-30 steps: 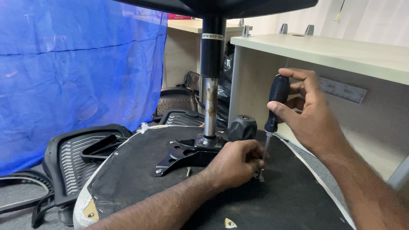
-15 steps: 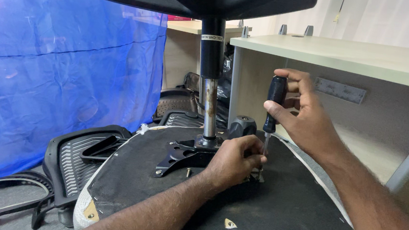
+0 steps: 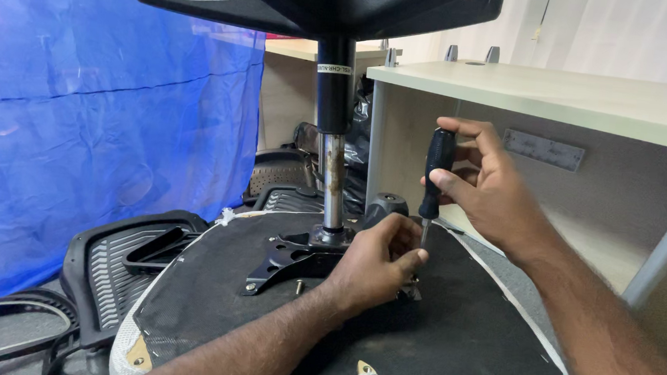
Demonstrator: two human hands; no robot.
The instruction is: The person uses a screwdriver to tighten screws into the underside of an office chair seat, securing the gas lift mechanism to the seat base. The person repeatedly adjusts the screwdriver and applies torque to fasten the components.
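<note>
A black-handled screwdriver (image 3: 437,172) is standing nearly upright over the black fabric underside of an overturned chair seat (image 3: 464,344), its thin metal shaft pointing down just right of the black metal mounting plate (image 3: 291,258). The right hand (image 3: 488,185) is wrapping its grip closed around the handle. The left hand (image 3: 379,262) is resting on the seat beside the plate, its fingers (image 3: 406,254) pinching closed at the screwdriver's tip; what they are pinching is hidden. A steel gas-lift column (image 3: 333,171) is rising from the plate to the black star-shaped chair base (image 3: 325,2) overhead. A black mesh chair back (image 3: 114,261) is lying on the floor to the left, in front of a blue plastic sheet (image 3: 91,110). A pale wooden bench (image 3: 567,91) is standing behind the right hand.
</note>
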